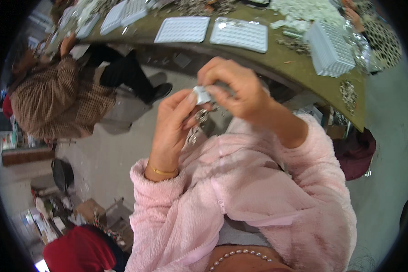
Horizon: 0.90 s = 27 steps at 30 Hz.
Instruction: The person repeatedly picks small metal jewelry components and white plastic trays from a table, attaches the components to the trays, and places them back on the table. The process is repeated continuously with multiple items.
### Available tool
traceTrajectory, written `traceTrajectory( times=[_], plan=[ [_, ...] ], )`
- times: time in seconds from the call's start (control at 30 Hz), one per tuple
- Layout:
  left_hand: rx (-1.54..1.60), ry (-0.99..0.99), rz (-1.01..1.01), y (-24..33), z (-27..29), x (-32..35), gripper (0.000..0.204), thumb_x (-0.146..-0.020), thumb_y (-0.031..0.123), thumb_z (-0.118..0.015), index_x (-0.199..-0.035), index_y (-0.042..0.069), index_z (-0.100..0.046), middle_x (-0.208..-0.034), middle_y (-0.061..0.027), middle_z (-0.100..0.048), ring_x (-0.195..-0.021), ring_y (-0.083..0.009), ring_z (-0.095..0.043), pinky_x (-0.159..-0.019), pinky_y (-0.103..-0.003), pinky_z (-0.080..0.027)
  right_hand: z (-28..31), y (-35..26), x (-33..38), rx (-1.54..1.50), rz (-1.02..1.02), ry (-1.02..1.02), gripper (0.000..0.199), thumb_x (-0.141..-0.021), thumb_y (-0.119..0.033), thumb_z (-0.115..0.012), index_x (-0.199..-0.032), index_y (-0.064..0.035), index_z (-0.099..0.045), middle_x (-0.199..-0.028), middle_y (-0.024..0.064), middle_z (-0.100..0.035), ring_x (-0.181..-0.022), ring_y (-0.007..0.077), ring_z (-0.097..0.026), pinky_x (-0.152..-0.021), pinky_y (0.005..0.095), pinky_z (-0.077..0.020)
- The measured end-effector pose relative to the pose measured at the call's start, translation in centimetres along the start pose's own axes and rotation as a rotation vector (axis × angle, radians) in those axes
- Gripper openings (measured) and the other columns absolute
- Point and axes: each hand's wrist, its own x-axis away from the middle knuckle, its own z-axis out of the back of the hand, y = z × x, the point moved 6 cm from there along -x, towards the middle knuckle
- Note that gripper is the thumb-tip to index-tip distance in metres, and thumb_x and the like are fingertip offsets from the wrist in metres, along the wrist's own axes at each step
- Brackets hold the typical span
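Seen from a head camera looking down, a person in a fluffy pink jacket [240, 195] holds both hands up close to the chest, well short of a curved olive-green bench [299, 63]. The left hand [174, 127], with a thin gold bangle at its wrist, is closed around a small metal piece [199, 119] that hangs down between its fingers. The right hand [238, 90] pinches a small white part [203, 95] between thumb and fingertips, touching the left thumb just above the metal piece. Both hands are narrow, gripping tightly.

To do this fitting well, it seems best to keep the left hand steady as an anchor, keep the white part square to the metal piece, and press with the fingertips rather than the whole hand.

On the bench lie two white gridded trays [240, 34], a stack of white trays [328, 50] to the right, and heaps of small pale and metal parts. A second person in a brown striped top [54, 102] sits at the left, one hand on the bench.

The fingers hide how the two small parts meet, and their exact shape is too small to make out. The fisheye rim bends the bench and cuts off the far heaps.
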Motion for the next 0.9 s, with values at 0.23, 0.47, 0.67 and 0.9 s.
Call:
traceTrajectory(
  times=[0.23,0.47,0.67,0.9],
  plan=[
    [0.033,-0.028,-0.009,-1.1,0.1,-1.1,0.025,-0.097,0.020,-0.063,-0.103,-0.004,-0.066,-0.085,-0.0104,-0.070,-0.051,-0.0006,-0.038,-0.047,-0.016,-0.029,-0.1,-0.5,0.6,0.266,0.196,0.059,0.019,-0.074,0.001,-0.066,-0.090,-0.0019,-0.056,-0.095,0.0108,-0.062,-0.080,0.0284,-0.060,-0.072,0.0365,-0.0466],
    [0.237,-0.146,0.035,-1.1,-0.7,-1.9,0.026,-0.094,0.019,-0.066,-0.106,-0.004,-0.065,-0.084,-0.0126,-0.068,-0.050,-0.0021,-0.039,-0.048,-0.016,-0.033,2.1,0.5,1.8,0.593,0.357,0.020,0.016,-0.072,-0.008,-0.063,-0.086,-0.0011,-0.061,-0.097,0.0119,-0.063,-0.085,0.0282,-0.061,-0.072,0.0390,-0.0491],
    [0.396,-0.312,-0.016,-0.5,-2.6,-3.8,0.037,-0.097,0.032,-0.050,-0.109,-0.001,-0.060,-0.111,-0.0130,-0.055,-0.083,-0.0139,-0.047,-0.062,-0.029,-0.042,13.3,10.6,-1.6,1.262,-0.234,0.125,0.018,-0.081,-0.011,-0.058,-0.092,-0.0074,-0.073,-0.093,0.0093,-0.066,-0.090,0.0288,-0.063,-0.077,0.0425,-0.0510],
    [0.439,-0.330,0.169,-2.3,-3.0,-5.0,0.049,-0.103,0.048,-0.042,-0.097,0.002,-0.059,-0.075,-0.0031,-0.049,-0.061,-0.0112,-0.041,-0.051,-0.023,-0.034,15.4,14.7,-2.1,1.373,-0.448,0.088,0.015,-0.081,-0.010,-0.060,-0.086,-0.0088,-0.074,-0.088,0.0104,-0.067,-0.093,0.0278,-0.064,-0.077,0.0403,-0.0521]
  ],
)
